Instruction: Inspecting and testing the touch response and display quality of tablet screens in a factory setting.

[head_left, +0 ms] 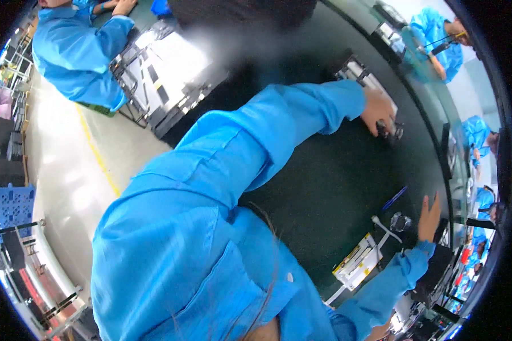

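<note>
My left hand (378,110) reaches far across the dark green bench top, its fingers curled over the near end of a long white-and-black device part (355,70). Small dark pieces stick out under the fingertips, and the palm side is hidden. Farther right and nearer, my right hand (429,218) is held with fingers stretched and apart, holding nothing. To the left of it lie a blue pen (395,198) and a small clear, dark-edged piece (400,221). A flat white-and-yellow part (359,265) with a white cable (385,228) lies beside my right forearm.
A large open device unit (170,71) with a bright white panel stands at the upper left, next to a person in a blue coat (77,51). More people in blue sit beyond the bench's far edge (424,116). A blue perforated crate (10,207) stands at the far left.
</note>
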{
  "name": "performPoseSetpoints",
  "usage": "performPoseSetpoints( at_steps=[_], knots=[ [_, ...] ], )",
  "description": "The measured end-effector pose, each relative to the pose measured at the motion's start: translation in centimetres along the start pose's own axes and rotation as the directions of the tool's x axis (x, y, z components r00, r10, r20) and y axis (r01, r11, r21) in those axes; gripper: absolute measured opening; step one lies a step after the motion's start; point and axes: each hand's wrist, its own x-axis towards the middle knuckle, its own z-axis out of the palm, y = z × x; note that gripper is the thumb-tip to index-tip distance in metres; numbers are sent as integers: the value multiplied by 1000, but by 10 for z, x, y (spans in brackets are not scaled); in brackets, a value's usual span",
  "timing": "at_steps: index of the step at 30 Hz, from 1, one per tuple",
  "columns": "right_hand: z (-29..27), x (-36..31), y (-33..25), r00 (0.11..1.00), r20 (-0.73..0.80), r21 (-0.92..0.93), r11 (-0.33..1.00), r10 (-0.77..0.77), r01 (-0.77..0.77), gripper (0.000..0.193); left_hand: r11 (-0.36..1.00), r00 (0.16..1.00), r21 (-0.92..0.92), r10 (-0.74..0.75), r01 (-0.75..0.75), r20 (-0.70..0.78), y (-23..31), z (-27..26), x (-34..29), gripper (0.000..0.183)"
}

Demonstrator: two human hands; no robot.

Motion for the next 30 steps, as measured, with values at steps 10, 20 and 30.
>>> performPoseSetpoints(
  at_steps=[10, 20, 30],
  knots=[
    [-6, -35, -63, 948, 98, -27, 953, 304, -303, 69, 978, 949, 182, -37, 98, -312, 1, -26, -20, 62],
    [85, -28, -229, 966, 31, 814, 568, -257, 125, 40, 950, 871, 55, -257, 307, -419, 192, -137, -72, 25],
    [64, -78, -422, 763, 286, 958, 186, -580, -219, 63, 350, 433, 260, -638, 900, -637, 192, -242, -348, 33]
  ],
)
